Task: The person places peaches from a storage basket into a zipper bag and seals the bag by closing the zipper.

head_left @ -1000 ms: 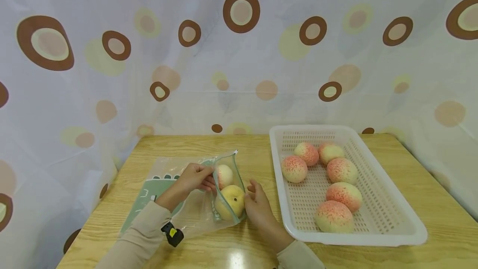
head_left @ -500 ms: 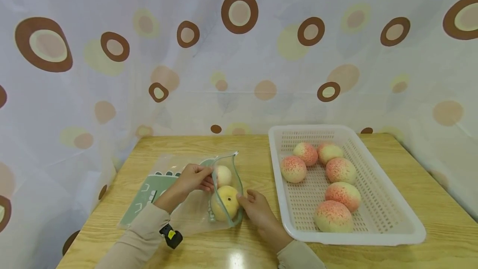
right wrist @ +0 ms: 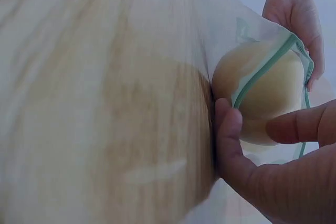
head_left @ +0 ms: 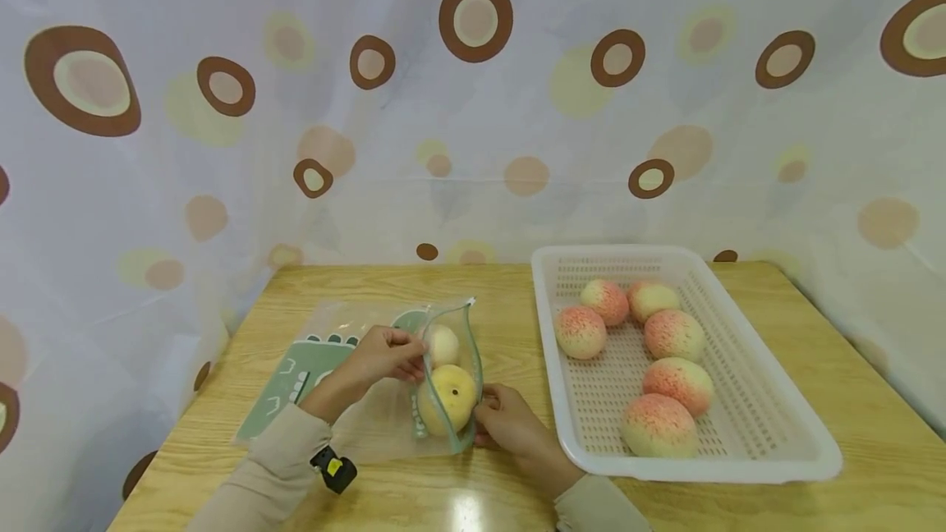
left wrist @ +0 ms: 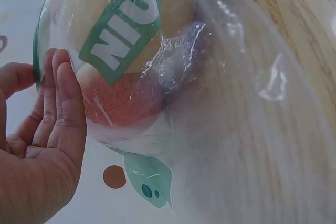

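A clear zip bag (head_left: 377,425) with a green print lies on the table, its green-edged mouth held apart toward the right. Inside, a yellow peach (head_left: 452,394) sits at the mouth with a paler peach (head_left: 443,345) behind it; the left wrist view shows a peach's red side (left wrist: 126,100) through the plastic. My left hand (head_left: 386,355) pinches the mouth's near-left edge between thumb and fingers. At the lower right corner of the mouth, my right hand (head_left: 510,425) grips the rim with curled fingers, its thumb (right wrist: 294,127) close to the peach.
To the right stands a white plastic basket (head_left: 769,466) with slotted walls, holding several red-speckled peaches (head_left: 661,427). Both rest on a wooden table (head_left: 502,294). A patterned curtain (head_left: 473,121) hangs behind it. A black device with a yellow mark (head_left: 336,470) is on the left wrist.
My right hand has moved from the peach's right side down to the bag's lower rim and taken hold there. The peach sits slightly further left in the bag. My left hand keeps its grip.
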`<state>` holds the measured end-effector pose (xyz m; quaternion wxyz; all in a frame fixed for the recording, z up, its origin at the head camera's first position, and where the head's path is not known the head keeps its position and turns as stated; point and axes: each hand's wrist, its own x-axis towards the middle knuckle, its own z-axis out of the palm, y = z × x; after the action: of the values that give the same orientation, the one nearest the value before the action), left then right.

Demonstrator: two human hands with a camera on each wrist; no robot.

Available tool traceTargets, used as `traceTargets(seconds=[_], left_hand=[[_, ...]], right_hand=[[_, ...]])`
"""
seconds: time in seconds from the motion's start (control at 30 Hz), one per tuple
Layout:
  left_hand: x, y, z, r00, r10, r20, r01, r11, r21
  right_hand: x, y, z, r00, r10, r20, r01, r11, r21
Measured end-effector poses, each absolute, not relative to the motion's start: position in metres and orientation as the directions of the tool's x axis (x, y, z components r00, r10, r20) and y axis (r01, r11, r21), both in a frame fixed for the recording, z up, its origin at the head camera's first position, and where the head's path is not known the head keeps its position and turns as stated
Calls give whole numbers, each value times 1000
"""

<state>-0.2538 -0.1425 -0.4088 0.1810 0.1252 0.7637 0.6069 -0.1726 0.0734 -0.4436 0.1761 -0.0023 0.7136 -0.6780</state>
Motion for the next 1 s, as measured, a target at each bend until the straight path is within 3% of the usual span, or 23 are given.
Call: traceTargets(seconds=[0.17,0.57,1.0], left_hand=[[-252,-143,-411,-899,418,-133,-33,236,971],[-252,-162,-408,-917,386,-103,-20,212,977],[-243,-208,-344,-963,265,54,92,133,987]], right_hand=[[-173,78,-447,-928,-287,-236,230,55,-972],[-179,67,-452,-952,-191,-240,256,-62,-965],[-175,37,-419,-965,-248,-82,130,-186,-974]])
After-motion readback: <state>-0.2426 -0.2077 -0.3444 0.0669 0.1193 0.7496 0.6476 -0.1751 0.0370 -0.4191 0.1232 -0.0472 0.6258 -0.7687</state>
